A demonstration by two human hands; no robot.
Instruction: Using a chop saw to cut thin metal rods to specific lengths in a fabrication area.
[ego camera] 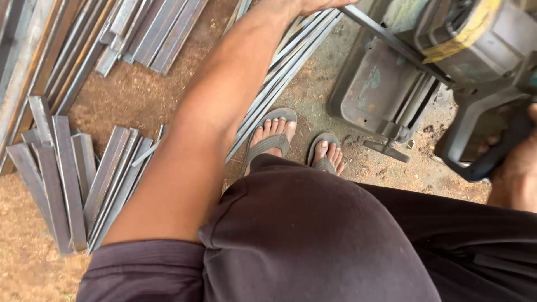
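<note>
Bare dirt floor (168, 84), brown and dusted with rust-coloured filings, seen from above over dark shorts and two feet in grey flip-flops (296, 142).

Long grey steel bar (386, 39), thin and straight, lying across the grey metal chop saw (403, 84) at upper right, running up toward the top edge. Left hand (319, 4) reaching far forward along an outstretched arm, resting at the near end of that bar; mostly cut off by the top edge, so grip state impossible to tell.

Right hand (517, 168) at the right edge, fingers wrapped tight around the black curved saw handle (492, 151), below a worn yellow-and-grey motor housing (470, 33).

Judging by look: bar stiff, moderately heavy for its length, likely sharp or burred at cut ends, best held along the flat mid-length, away from the blade.

Bundle of long grey steel strips (279, 72) lying on the floor under the arm, angled toward the feet. Pile of short cut grey steel pieces (72, 179) at lower left, ends angled. More long flat bars (145, 33) stacked at upper left.
</note>
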